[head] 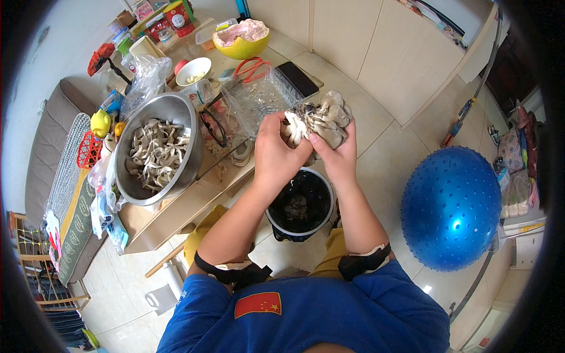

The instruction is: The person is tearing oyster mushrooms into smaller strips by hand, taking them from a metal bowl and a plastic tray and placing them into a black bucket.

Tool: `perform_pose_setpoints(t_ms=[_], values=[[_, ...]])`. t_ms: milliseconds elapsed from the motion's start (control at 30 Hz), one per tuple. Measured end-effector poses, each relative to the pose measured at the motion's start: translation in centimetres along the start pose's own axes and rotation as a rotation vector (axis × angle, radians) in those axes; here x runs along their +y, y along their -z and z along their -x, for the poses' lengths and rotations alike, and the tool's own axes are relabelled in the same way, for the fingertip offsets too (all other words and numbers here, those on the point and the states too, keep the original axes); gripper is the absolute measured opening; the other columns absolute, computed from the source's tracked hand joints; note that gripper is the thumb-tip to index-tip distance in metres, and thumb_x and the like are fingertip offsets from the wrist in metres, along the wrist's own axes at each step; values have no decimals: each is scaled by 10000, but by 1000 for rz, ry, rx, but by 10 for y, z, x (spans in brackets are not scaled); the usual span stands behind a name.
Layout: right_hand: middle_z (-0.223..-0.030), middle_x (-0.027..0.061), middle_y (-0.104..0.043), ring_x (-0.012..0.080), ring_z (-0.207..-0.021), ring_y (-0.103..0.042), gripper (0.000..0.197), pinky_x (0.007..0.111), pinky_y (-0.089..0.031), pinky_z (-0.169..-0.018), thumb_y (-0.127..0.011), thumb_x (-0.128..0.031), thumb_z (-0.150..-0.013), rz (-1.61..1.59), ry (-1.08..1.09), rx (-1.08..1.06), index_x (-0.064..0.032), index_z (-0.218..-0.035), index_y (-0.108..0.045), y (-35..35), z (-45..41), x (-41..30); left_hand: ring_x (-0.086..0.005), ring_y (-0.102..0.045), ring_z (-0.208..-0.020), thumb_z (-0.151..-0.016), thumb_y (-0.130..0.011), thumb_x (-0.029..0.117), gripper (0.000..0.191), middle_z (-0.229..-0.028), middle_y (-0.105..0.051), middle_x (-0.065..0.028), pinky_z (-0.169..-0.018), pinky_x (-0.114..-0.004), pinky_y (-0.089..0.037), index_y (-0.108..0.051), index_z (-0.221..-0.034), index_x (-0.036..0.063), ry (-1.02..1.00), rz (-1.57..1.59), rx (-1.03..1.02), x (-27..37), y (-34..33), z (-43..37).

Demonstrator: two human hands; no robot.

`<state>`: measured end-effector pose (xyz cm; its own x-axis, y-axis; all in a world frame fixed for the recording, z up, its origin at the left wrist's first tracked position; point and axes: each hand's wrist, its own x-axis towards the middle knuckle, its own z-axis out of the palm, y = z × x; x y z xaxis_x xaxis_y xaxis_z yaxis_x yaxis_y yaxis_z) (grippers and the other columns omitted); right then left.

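A large cluster of grey oyster mushrooms [330,115] is held between both hands above a lined waste bin [302,203]. My left hand [278,143] grips the cluster's pale stems on its left side. My right hand [342,152] holds the right side, its thumb pressed on the stems and its fingers mostly hidden behind the caps. Dark residue clings to the base of the cluster. On the table at the left, a steel basin [190,128] contains many loose oyster mushroom pieces [158,152]. Some pale scraps lie on the bin's black liner.
The cluttered table [194,192] holds a clear plastic tray [260,99], a black phone [298,78], red-handled scissors [251,68], eyeglasses [214,128], a white bowl [194,71] and a hollowed yellow melon rind [241,46]. A blue spiky exercise ball [450,209] rests on the floor at right.
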<state>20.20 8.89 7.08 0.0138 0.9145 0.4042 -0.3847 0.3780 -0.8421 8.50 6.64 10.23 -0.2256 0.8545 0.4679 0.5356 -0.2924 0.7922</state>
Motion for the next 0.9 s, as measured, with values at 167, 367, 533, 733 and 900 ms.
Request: perform_pose_setpoints(t_ms=[167, 367, 533, 733, 900], values=[[-1196, 128, -411, 210, -1088, -436, 916, 340, -367, -934, -768, -84, -610, -40, 1, -73, -37, -1315, -186, 2, -4, -14, -244, -570, -694, -597, -665, 118, 426, -812, -563, -157, -643, -320, -465, -514, -959, -48, 28, 49, -30, -10, 9, -3], [-1373, 171, -174, 337, -1218, -321, 952, 416, -309, -987, -812, -173, -515, 792, 174, -276, -133, -1311, -292, 11, -5, -40, -264, -579, -719, -577, -647, 142, 447, -829, -575, -176, -672, -320, -465, -537, -960, -62, 160, 3, -215, -13, 22, -6], [-1355, 171, -210, 322, -1169, -389, 769, 374, -364, -944, -801, -156, -505, 760, -31, -293, -108, -1191, -458, 6, 0, -33, -306, -571, -799, -577, -644, 181, 474, -883, -564, -196, -722, -351, -459, -535, -971, -59, 88, -150, -291, -5, 29, -10], [-1316, 169, -265, 301, -1140, -417, 710, 360, -399, -906, -777, -98, -517, 634, -54, -227, -106, -1159, -474, 9, 0, -11, -330, -555, -841, -578, -637, 181, 457, -909, -552, -179, -731, -378, -460, -535, -978, -14, -37, -371, -335, 13, 33, -14], [-1294, 164, -294, 295, -1127, -423, 680, 362, -402, -901, -766, -81, -515, 597, 42, -153, -111, -1136, -488, 7, -1, -4, -322, -551, -822, -577, -631, 140, 450, -923, -531, -162, -710, -368, -470, -521, -992, 4, -187, -340, -311, 14, 34, -20]])
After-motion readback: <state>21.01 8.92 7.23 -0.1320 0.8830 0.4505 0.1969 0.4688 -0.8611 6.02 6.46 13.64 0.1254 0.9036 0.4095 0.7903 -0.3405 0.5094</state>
